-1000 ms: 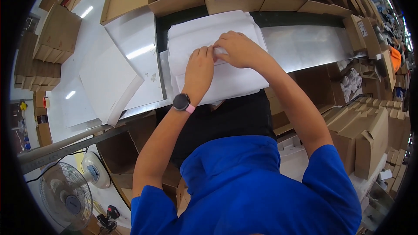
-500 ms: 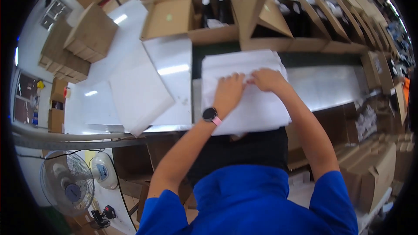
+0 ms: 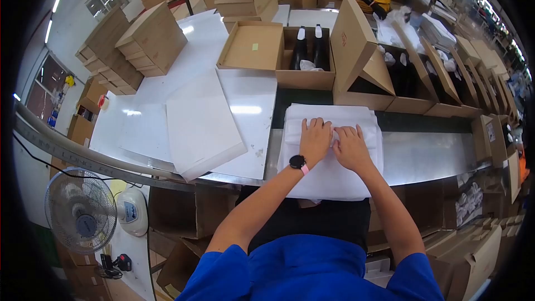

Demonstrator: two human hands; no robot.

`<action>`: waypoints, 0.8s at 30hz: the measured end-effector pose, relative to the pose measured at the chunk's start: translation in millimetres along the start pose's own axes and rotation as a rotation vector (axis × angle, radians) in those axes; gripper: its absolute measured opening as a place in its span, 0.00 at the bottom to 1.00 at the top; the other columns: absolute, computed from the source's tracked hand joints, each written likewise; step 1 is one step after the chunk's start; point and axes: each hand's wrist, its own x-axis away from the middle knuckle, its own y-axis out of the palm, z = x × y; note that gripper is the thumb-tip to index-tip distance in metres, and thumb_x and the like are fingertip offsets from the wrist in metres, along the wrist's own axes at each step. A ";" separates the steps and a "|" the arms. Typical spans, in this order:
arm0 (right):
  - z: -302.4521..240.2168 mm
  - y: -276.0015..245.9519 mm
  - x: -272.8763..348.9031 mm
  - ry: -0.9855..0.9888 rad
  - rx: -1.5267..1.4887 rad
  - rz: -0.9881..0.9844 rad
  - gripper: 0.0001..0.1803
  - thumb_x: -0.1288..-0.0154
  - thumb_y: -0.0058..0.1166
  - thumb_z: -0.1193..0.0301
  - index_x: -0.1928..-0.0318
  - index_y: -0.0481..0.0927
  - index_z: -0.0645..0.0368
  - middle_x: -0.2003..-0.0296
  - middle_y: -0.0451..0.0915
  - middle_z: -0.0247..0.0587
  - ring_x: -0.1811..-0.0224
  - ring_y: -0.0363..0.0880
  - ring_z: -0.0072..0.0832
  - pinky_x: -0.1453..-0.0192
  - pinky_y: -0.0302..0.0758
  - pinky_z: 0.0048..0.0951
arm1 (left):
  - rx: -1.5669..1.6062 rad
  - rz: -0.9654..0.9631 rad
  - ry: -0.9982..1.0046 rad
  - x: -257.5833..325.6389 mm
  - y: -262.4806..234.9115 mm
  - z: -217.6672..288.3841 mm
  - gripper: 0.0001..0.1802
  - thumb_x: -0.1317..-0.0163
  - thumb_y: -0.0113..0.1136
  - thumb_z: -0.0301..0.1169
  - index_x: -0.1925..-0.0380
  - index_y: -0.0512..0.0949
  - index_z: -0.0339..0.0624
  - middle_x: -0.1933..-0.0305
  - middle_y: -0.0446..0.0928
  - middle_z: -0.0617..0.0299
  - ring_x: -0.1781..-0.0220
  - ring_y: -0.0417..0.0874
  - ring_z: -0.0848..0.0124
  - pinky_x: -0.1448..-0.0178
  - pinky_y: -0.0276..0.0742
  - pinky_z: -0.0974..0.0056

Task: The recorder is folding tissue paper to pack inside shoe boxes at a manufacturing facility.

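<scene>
Basically white tissue paper stack, flat, soft folds, on the bench just before the open shoe box; left hand and right hand pressed flat on it, fingers spread, gripping nothing.

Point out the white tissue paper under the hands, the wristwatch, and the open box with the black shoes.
white tissue paper [image 3: 331, 181]: head view, bare lower sheet.
wristwatch [image 3: 297, 162]: head view, its dark face.
open shoe box [image 3: 304, 79]: head view, front cardboard wall.
</scene>
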 end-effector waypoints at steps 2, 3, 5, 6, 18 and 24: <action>-4.9 -8.5 -0.9 0.004 -0.002 -0.045 0.28 0.28 0.66 0.67 0.30 0.81 0.60 0.35 0.84 0.53 0.26 0.80 0.51 0.10 0.59 0.67 | -0.041 0.361 0.044 13.8 -4.4 7.9 0.16 0.19 0.62 0.35 0.37 0.85 0.44 0.36 0.83 0.49 0.30 0.81 0.48 0.21 0.68 0.31; -9.1 -11.5 -3.4 0.012 -0.003 -0.097 0.31 0.30 0.69 0.65 0.29 0.80 0.60 0.33 0.83 0.53 0.25 0.80 0.51 0.10 0.59 0.68 | -0.051 0.366 0.038 24.3 -8.3 10.6 0.16 0.19 0.62 0.35 0.37 0.85 0.44 0.36 0.83 0.49 0.30 0.81 0.48 0.21 0.68 0.31; 2.5 -7.5 -0.1 -0.008 0.039 -0.075 0.34 0.33 0.73 0.62 0.29 0.81 0.61 0.35 0.84 0.52 0.26 0.80 0.50 0.10 0.60 0.67 | 0.137 0.378 0.028 44.1 -19.7 31.5 0.20 0.21 0.62 0.31 0.32 0.83 0.45 0.30 0.79 0.48 0.22 0.77 0.46 0.14 0.64 0.32; 9.9 -2.6 1.7 -0.034 0.080 -0.061 0.37 0.36 0.76 0.59 0.30 0.81 0.61 0.36 0.84 0.51 0.28 0.81 0.50 0.10 0.61 0.67 | 0.139 0.376 0.032 55.0 -23.9 41.3 0.20 0.21 0.62 0.31 0.32 0.83 0.45 0.30 0.79 0.48 0.22 0.77 0.46 0.14 0.64 0.32; -22.2 -13.9 27.0 0.045 -0.286 -0.204 0.32 0.42 0.82 0.60 0.40 0.86 0.61 0.49 0.85 0.55 0.43 0.87 0.56 0.35 0.82 0.54 | 1.525 0.052 -0.678 122.4 -14.3 67.0 0.30 0.10 0.61 0.40 0.19 0.69 0.36 0.27 0.81 0.53 0.24 0.80 0.66 0.18 0.73 0.57; -85.9 -44.9 87.9 0.209 -0.689 -0.113 0.32 0.38 0.80 0.61 0.37 0.86 0.64 0.48 0.87 0.58 0.45 0.88 0.56 0.38 0.84 0.48 | 1.681 -0.014 -0.666 142.0 -50.4 73.0 0.37 0.11 0.64 0.40 0.15 0.62 0.33 0.17 0.73 0.48 0.16 0.74 0.62 0.12 0.70 0.53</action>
